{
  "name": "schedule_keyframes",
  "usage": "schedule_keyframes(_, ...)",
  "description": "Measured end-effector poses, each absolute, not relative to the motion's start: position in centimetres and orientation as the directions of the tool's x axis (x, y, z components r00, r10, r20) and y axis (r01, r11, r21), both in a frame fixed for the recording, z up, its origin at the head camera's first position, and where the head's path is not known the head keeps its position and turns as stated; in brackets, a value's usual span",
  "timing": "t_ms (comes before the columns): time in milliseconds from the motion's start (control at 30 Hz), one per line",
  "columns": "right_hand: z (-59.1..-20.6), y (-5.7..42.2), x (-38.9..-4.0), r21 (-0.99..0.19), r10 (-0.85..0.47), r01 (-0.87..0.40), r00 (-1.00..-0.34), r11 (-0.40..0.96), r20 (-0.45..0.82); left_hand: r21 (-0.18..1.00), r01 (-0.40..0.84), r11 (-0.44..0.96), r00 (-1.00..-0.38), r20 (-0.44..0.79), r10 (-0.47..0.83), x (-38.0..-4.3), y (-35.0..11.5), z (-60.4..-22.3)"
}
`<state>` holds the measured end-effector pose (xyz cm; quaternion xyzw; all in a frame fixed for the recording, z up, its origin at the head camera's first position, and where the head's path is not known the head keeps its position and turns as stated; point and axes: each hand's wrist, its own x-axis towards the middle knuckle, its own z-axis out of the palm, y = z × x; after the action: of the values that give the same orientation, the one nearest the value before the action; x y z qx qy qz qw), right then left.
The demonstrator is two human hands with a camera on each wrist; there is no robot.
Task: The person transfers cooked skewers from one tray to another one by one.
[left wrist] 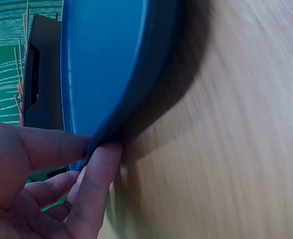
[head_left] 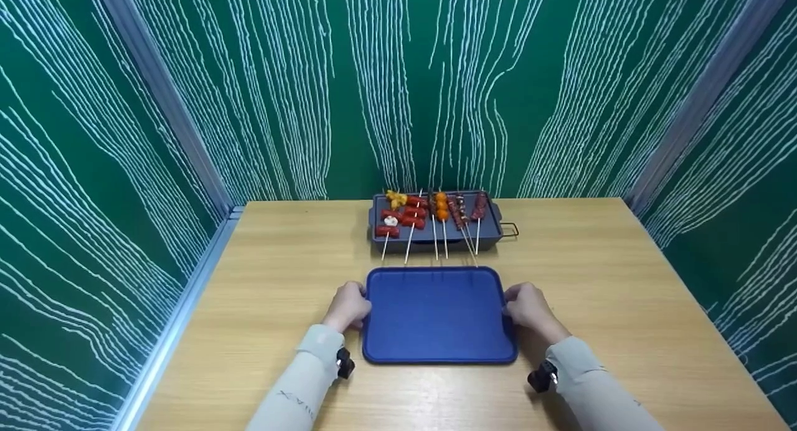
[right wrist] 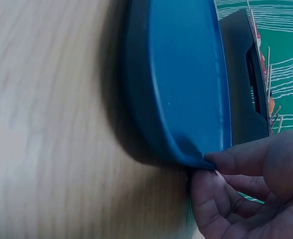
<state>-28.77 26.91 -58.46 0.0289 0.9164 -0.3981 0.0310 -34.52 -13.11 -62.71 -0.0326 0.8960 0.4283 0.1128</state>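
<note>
A blue rectangular tray [head_left: 439, 319] with a low raised rim lies in front of the person, with nothing on it. At its left edge the left hand [head_left: 348, 305] pinches the rim; in the left wrist view the thumb is on the inner side and curled fingers [left wrist: 100, 169] are beneath. My right hand [head_left: 528, 303] grips the opposite rim the same way, thumb over the edge and fingers [right wrist: 208, 194] below. Shadow shows under the tray's near side in both wrist views; whether it is fully off the table I cannot tell.
Beyond the tray stands a dark grey grill [head_left: 436, 243] with a wire handle [head_left: 510, 230] on its right. Several skewers lie across it, among them orange balls [head_left: 441, 205] and red pieces [head_left: 413, 222], sticks pointing nearer. Green white-lined walls [head_left: 429, 94] enclose the wooden table [head_left: 280, 256].
</note>
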Motion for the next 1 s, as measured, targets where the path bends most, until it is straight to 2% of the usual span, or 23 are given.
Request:
schedule_keyframes(267,-58.9,27.1,-28.8,-0.716,0.008,0.043,-0.999,0.697,-0.052,0.778,-0.130,0.615,-0.975,-0.212,0.063,-34.3,-13.3,-63.5)
schedule_keyframes(500,-58.9,27.0,-28.7,-0.739,0.024,0.076,-0.997,0.669,-0.080,0.791,-0.167,0.589,-0.978,-0.207,0.001,-31.0,-12.1,-58.4)
schedule_keyframes(767,-57.3,27.1,-29.0,-0.784,0.051,0.154,-0.987,0.601,-0.155,0.786,-0.184,0.590,-0.976,-0.219,-0.014,-31.3,-12.0,-58.2)
schedule_keyframes(1000,-55.6,27.3,-29.3,-0.757,0.038,0.135,-0.989,0.639,-0.144,0.786,-0.180,0.591,-0.977,-0.215,-0.011,-31.2,-11.8,-58.1)
